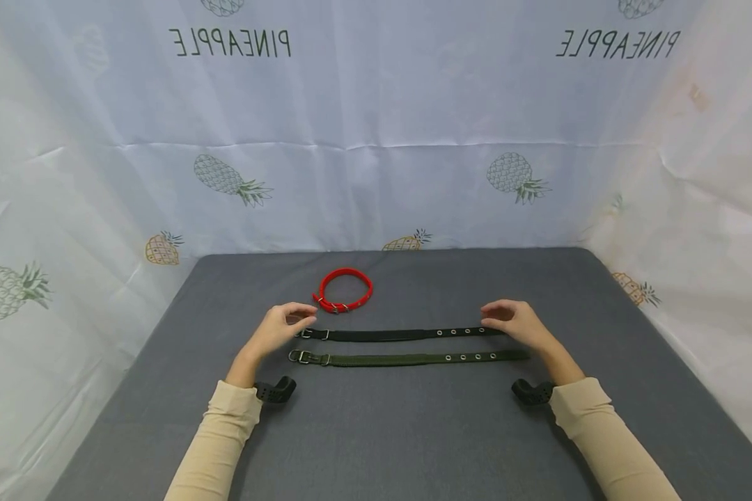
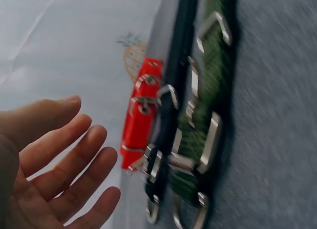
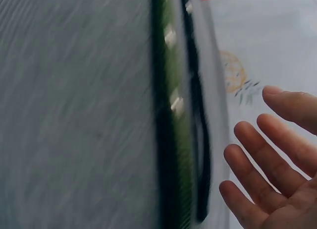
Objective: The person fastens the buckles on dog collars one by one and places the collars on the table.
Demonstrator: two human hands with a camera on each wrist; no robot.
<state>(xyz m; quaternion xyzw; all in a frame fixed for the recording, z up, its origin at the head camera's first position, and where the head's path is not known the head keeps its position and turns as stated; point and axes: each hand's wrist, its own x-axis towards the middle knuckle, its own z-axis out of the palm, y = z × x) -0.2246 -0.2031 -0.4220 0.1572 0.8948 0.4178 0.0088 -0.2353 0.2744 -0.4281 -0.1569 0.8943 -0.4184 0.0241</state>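
Two collars are stretched out flat across the table: a black collar [image 1: 388, 335] and, nearer me, a green collar [image 1: 382, 360], both with metal buckles at the left and eyelets at the right. Behind them a red collar [image 1: 346, 271] is fastened into a ring. My left hand [image 1: 280, 327] hovers by the buckle end of the black collar, fingers relaxed and holding nothing. Over the black collar's eyelet end is my right hand [image 1: 519, 324], its fingers loosely spread and empty. In the left wrist view the green collar's buckle [image 2: 195, 144] shows close up.
The collars lie on a grey table [image 1: 388, 431]. White curtains [image 1: 376, 195] printed with pineapples hang behind it and along both sides. A black wrist mount [image 1: 276, 390] sits on the left wrist, another black mount [image 1: 533, 392] on the right.
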